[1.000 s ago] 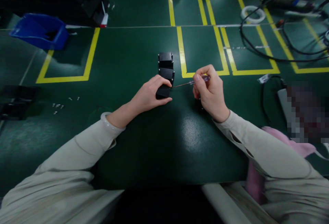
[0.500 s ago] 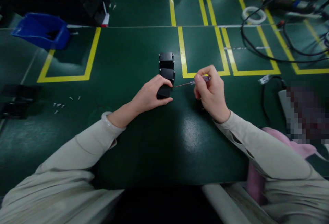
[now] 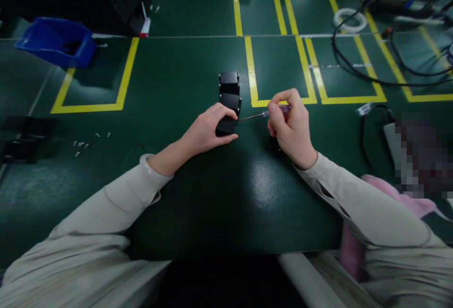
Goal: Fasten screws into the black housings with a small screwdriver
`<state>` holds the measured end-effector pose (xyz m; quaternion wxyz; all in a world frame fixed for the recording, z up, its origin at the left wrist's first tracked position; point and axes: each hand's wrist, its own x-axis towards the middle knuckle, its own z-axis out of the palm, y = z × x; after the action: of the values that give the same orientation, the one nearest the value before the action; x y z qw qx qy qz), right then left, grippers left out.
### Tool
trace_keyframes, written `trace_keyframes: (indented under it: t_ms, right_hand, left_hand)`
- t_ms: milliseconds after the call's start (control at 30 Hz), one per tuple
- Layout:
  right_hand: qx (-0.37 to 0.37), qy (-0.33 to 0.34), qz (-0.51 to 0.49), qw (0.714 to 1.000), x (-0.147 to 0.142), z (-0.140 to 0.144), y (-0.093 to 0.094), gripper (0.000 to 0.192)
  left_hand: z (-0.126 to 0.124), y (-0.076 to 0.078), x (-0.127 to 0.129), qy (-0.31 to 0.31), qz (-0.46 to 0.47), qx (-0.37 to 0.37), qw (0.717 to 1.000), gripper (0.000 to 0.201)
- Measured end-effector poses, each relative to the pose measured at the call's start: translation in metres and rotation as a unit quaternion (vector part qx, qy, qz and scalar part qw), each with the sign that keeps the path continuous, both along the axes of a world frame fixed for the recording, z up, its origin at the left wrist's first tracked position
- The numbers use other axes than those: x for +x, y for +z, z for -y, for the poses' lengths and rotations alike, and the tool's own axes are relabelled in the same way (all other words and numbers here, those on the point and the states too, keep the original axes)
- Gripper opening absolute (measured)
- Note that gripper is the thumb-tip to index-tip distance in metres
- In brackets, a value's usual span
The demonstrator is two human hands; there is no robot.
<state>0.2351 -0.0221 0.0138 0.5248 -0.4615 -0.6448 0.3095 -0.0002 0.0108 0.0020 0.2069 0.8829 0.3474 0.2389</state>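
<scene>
Green surface (image 3: 198, 72) with yellow taped bays, and at its middle a row of three small black blocks (image 3: 229, 103), the nearest clamped under the left hand (image 3: 207, 131). Right hand (image 3: 292, 126) pinching a slim screwdriver (image 3: 264, 113), tip against that block's side: fastening step likely in hand, calling next for steady turning with the block pinned flat.

A small black box-shaped plastic part (image 3: 224, 126) sits on the green mat, gripped from its near and left sides by the left hand (image 3: 205, 131), fingers curled over its top. It is the nearest of a short row of three like black blocks; the other two (image 3: 229, 92) lie just beyond the grip, touching end to end. A thin screwdriver with a clear purple handle (image 3: 264, 113) is pinched in the right hand (image 3: 290, 126), lying almost level, its metal tip meeting the held part's right face.
</scene>
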Motion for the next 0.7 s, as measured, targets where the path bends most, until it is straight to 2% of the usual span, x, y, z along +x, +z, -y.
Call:
trace_keyframes:
  t_ms: [700]
  right_hand:
    - [0.000,0.016,-0.005,1.000,-0.0003,-0.0001,0.0003,0.026]
  left_hand:
    - [-0.0001,-0.0016,-0.0006,-0.004,0.001,0.006,1.000,0.034]
